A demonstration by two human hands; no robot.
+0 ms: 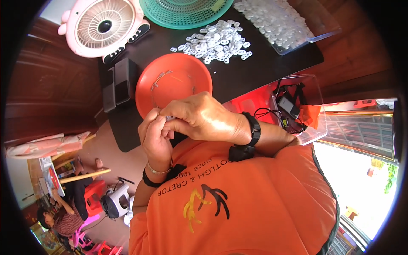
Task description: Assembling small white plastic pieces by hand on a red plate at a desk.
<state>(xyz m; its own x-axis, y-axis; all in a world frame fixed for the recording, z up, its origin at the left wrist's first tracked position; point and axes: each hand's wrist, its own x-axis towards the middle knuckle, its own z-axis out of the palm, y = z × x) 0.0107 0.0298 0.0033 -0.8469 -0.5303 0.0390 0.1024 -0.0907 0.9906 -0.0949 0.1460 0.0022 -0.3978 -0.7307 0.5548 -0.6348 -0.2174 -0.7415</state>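
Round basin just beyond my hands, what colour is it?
The basin is orange-red, inside and along its rim; it shows in the head view.

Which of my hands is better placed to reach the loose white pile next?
Probably your right hand: the white pile lies nearer it, almost straight ahead. Your left hand is farther off, with the orange bowl between.

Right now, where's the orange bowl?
In the head view, the orange bowl is on the dark table, left of centre, just beyond the left hand and right hand, nearer than the white pile.
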